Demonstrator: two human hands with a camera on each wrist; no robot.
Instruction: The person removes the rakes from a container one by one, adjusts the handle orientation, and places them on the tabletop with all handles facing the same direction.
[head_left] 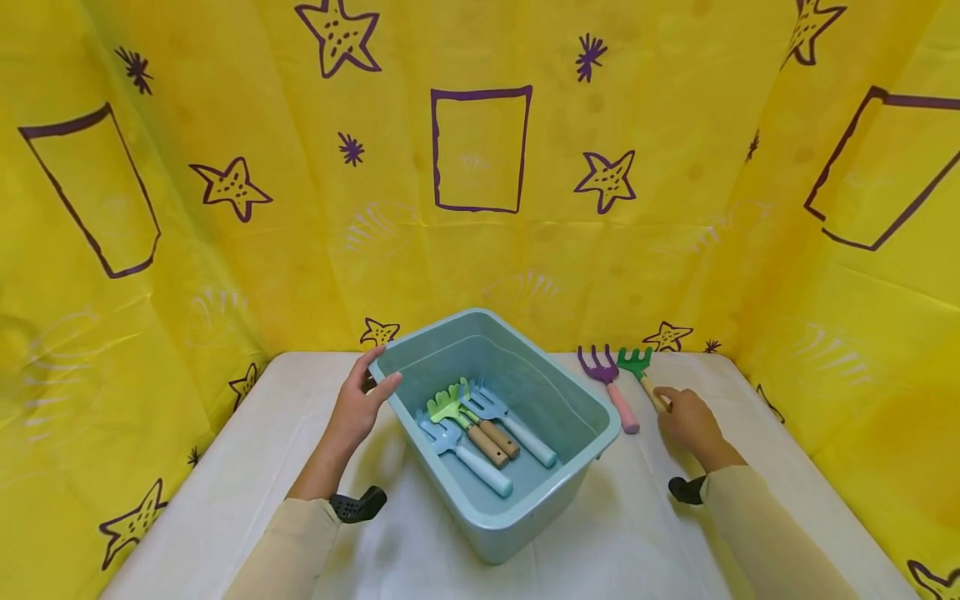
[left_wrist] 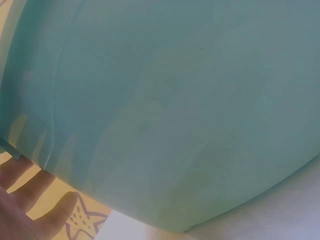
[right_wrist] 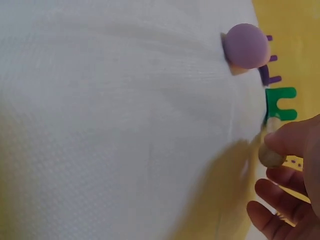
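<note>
At lower right, the right hand (head_left: 693, 425) pinches the green rake (head_left: 647, 382); twisting could knock the purple fork (head_left: 614, 390). The left hand (head_left: 357, 410) grips the bin (head_left: 528, 500).

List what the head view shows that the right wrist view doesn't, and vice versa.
Only head: the bin, the tools in it and the left hand on its rim. Only right wrist: the handle butt of the green rake. Both: that rake, pinched by the right hand, the purple fork, the white table and the yellow cloth.
</note>
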